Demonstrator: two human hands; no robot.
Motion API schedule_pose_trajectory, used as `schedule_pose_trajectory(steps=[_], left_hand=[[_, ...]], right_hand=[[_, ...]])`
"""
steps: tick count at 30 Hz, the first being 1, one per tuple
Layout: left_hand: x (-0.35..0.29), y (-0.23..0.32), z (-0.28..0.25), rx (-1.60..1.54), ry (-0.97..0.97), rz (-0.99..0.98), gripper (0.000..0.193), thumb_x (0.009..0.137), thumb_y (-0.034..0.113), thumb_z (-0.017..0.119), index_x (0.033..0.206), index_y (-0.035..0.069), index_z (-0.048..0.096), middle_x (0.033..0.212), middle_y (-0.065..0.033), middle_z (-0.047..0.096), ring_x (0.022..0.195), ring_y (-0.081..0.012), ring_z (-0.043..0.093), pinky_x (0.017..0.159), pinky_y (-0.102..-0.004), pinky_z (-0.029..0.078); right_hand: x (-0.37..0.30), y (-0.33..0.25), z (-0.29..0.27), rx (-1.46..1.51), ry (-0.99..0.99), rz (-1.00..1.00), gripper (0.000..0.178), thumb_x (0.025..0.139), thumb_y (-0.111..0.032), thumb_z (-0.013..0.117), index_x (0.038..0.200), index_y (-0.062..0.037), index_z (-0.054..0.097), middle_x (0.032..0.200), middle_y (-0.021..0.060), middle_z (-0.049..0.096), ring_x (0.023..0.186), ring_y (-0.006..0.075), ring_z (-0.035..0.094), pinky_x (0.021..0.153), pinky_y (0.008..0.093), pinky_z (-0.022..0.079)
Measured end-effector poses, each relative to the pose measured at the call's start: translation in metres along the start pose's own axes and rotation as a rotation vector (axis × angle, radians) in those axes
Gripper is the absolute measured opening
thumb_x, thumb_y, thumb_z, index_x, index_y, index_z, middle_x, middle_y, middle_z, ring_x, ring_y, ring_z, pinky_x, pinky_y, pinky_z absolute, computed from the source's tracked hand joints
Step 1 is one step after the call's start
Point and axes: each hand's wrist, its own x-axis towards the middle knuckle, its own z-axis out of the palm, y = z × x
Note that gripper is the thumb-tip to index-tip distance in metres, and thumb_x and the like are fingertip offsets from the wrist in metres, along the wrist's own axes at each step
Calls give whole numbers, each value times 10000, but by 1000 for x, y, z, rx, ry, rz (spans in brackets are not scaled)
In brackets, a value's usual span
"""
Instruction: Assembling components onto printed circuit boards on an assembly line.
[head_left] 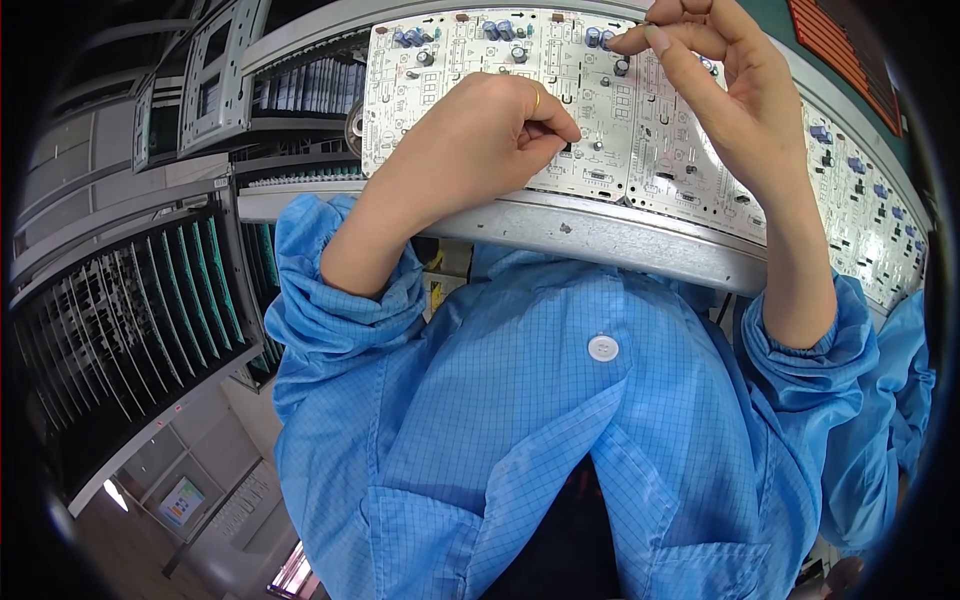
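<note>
A white circuit board panel (600,90) with blue and black capacitors and other small parts lies on the metal rail in front of me. My left hand (480,140), a ring on one finger, is closed in a pinch low over the board's middle. At its fingertips a small black component (568,148) shows, touching or just above the surface. Over the board's upper right, my right hand (745,95) is bent with thumb and fingers drawn together, close to a pair of blue capacitors (598,38). What it pinches, if anything, is too small to make out.
A silver metal rail (560,228) runs along the board's near edge. Another populated board (865,210) lies at the right. Racks of upright boards (140,310) stand at the left. An orange-red ribbed bin (850,55) is at the upper right, and a blue sleeve (890,430) shows at far right.
</note>
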Motion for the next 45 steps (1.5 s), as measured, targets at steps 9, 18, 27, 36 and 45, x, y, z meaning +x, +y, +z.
schedule_pose_trajectory(steps=[9,18,27,36,45], left_hand=[[-9,-1,13,124,135,237,135,780,22,632,898,-2,692,874,-144,660,840,-296,637,745,-368,523],[-17,17,8,210,86,297,177,782,-3,602,956,-5,636,942,-156,602,894,-341,575,790,-399,499],[81,17,-32,320,265,333,162,795,19,566,944,-15,622,947,-203,618,934,-378,562,818,-444,468],[210,27,-15,935,610,267,144,725,27,629,860,6,674,887,-204,661,944,-385,587,821,-416,484],[223,30,-21,749,498,99,125,708,44,688,827,8,693,882,-208,682,861,-356,666,803,-418,529]], right_hand=[[0,24,-3,51,62,-61,107,871,-44,581,965,7,569,844,113,706,827,140,645,809,308,455],[-11,17,1,-127,-58,-264,182,898,-26,556,1074,19,551,970,95,708,891,139,634,852,278,464],[-18,2,4,13,-93,-390,201,812,35,575,1011,11,568,850,80,719,807,145,605,801,285,457],[-14,10,-3,12,-78,-469,189,789,59,575,970,7,575,819,92,718,766,147,594,767,286,450],[-17,12,4,42,-88,-384,185,811,35,595,992,-2,579,836,80,716,805,144,619,781,282,458]])
